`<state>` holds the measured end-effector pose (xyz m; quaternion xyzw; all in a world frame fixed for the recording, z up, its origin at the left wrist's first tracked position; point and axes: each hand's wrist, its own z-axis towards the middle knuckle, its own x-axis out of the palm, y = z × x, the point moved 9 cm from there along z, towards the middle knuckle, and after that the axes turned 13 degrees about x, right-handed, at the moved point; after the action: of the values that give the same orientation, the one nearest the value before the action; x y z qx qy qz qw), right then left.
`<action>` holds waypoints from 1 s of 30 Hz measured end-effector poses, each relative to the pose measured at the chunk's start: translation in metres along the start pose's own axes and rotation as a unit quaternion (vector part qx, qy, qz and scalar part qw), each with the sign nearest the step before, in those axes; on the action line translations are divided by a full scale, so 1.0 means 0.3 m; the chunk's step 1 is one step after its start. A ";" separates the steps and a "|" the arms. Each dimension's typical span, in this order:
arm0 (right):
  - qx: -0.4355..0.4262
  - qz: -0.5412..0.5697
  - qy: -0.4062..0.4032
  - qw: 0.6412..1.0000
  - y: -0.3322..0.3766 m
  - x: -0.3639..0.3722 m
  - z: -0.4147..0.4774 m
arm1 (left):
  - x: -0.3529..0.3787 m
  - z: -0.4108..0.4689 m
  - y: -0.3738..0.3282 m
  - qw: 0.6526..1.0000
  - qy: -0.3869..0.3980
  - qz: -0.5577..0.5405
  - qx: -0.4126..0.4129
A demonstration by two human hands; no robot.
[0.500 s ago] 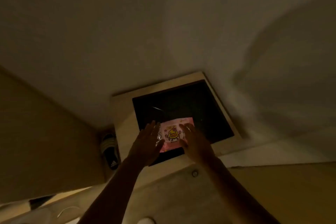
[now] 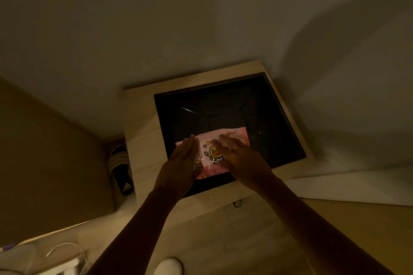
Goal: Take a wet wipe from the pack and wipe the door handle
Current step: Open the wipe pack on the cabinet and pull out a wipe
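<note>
A pink wet wipe pack (image 2: 232, 138) with a yellow cartoon duck lies on the black glass top of a small wooden cabinet (image 2: 143, 140). My left hand (image 2: 181, 163) hovers over the pack's left end, fingers straight and together, edge-on. My right hand (image 2: 241, 158) lies flat over the pack's right half, fingers spread toward its lid. Neither hand has closed around the pack. No door handle is in view. The room is dim.
A small round knob (image 2: 237, 203) sits on the cabinet's front. A black slide sandal with white stripes (image 2: 121, 169) lies on the floor left of the cabinet. A white cable (image 2: 60, 248) and pale objects sit at the lower left. A plain wall rises behind.
Both hands have come down closer over the pack; the right hand now covers more of its right half. The pack has stayed in place.
</note>
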<state>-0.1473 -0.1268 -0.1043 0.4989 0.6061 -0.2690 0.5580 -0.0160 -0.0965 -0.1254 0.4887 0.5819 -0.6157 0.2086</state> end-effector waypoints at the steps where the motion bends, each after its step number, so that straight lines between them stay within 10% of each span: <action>1: -0.006 -0.008 -0.010 1.000 -0.001 -0.002 -0.004 | 0.005 0.001 -0.002 1.000 0.002 -0.001 -0.005; 15: -0.032 0.037 -0.017 0.999 0.014 -0.080 0.053 | -0.010 -0.008 -0.005 1.000 -0.015 -0.010 -0.009; 24: 0.257 0.324 -0.126 0.902 -0.148 -0.134 0.142 | -0.060 -0.027 -0.033 0.997 -0.079 -0.025 -0.008; 30: 0.133 0.300 -0.097 0.940 -0.126 -0.073 0.078 | -0.069 -0.011 -0.058 0.994 -0.097 0.022 0.048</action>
<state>-0.1747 -0.1677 -0.0977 0.6985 0.3306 -0.2142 0.5975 -0.0203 -0.0958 -0.0984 0.4488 0.5179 -0.6824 0.2544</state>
